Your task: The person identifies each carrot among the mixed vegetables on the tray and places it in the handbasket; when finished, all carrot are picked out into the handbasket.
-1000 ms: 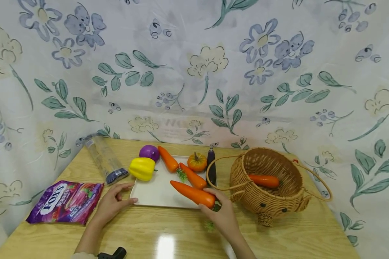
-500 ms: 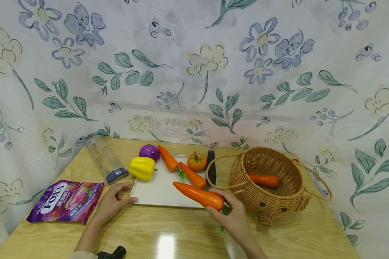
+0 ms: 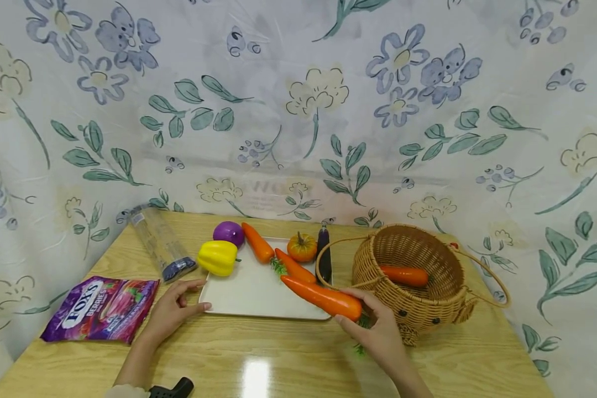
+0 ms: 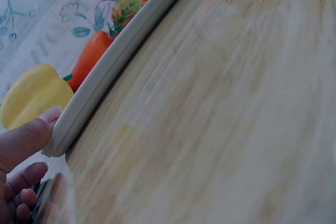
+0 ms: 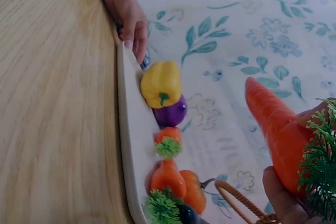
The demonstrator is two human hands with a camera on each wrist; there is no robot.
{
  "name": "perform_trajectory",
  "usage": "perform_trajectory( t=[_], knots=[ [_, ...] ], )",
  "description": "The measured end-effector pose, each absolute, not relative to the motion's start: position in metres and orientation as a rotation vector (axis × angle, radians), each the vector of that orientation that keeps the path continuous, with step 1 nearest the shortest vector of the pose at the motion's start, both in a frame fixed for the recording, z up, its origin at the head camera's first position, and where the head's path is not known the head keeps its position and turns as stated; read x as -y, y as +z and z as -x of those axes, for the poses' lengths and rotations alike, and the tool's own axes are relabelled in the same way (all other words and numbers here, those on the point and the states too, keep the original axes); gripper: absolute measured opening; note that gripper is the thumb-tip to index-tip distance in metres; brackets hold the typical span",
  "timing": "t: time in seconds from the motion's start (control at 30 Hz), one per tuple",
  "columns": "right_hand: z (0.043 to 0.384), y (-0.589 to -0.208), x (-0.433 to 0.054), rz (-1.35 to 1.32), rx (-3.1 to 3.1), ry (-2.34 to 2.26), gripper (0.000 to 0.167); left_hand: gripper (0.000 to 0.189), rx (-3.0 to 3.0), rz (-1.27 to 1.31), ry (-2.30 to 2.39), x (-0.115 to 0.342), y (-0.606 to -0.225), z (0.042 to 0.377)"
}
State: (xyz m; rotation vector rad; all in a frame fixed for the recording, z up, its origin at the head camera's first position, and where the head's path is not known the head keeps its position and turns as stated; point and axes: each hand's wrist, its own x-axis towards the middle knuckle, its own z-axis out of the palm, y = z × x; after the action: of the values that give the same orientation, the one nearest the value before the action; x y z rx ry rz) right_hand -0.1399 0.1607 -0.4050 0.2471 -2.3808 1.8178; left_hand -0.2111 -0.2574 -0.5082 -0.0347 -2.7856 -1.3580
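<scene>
My right hand [image 3: 380,329] holds a large orange carrot [image 3: 320,297] by its thick end, thumb on one side and fingers on the other. The carrot's tip points left over the white tray [image 3: 249,298], and green leaves [image 5: 320,166] hang below the hand. At the tray's front left corner my left hand [image 3: 171,312] grips the edge, its thumb [image 4: 31,137] on the rim. On the tray lie two more carrots, a small pumpkin [image 3: 302,247], a dark eggplant [image 3: 323,251], a yellow bell pepper [image 3: 218,258] and a round purple vegetable [image 3: 229,234].
A wicker basket [image 3: 363,265] with an animal face and loop handles stands right of the tray, a carrot [image 3: 405,276] inside. A purple Fox's candy bag [image 3: 99,309] and a clear plastic package [image 3: 161,243] lie at the left. Patterned cloth [image 3: 278,121] hangs behind the table.
My right hand has moved right with the carrot, away from the tray's middle and in front of the basket. My left hand has stayed at the tray corner.
</scene>
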Motion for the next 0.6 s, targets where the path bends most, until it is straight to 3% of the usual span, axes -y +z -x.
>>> perform_trajectory(
  t=[0.6],
  knots=[
    [0.157,-0.378,-0.204,-0.415,2.455,1.749,0.042,0.056,2.777,0.057,-1.356,0.256,-0.508,0.211]
  ],
)
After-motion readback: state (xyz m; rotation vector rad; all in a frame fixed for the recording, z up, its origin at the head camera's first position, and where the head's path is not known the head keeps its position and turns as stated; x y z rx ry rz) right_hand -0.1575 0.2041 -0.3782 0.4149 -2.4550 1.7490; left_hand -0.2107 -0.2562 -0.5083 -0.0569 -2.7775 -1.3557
